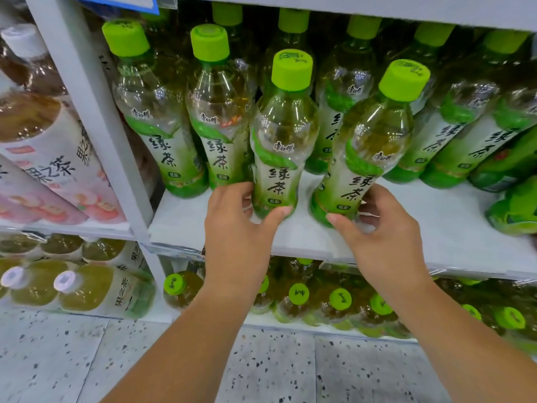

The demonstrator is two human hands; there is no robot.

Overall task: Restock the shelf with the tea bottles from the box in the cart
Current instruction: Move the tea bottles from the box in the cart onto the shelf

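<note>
I lose the rear bottle rows (348, 77) in shadow. My left hand (238, 225) grips a waisted clear-plastic green-capped tea bottle (279, 158), my right hand (383, 237) its tilted twin bottle (369, 158), at the smooth white shelf (436, 228).

绿茶 in black on the green bottles (283, 158), 康师傅 small above it — 低糖 in a tag below, 果之茶 on the pink bottles (58, 164)

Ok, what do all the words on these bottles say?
"绿茶": big black characters on the left bottle, gripped by the left hand, on the right bottle, gripped by the right hand, and on the shelf bottles behind.
"康师傅": small brand mark above that on their labels.
"果之茶": on the pink-labelled bottles at left.
Small green tags and cap marks: too blurred to read.
</note>
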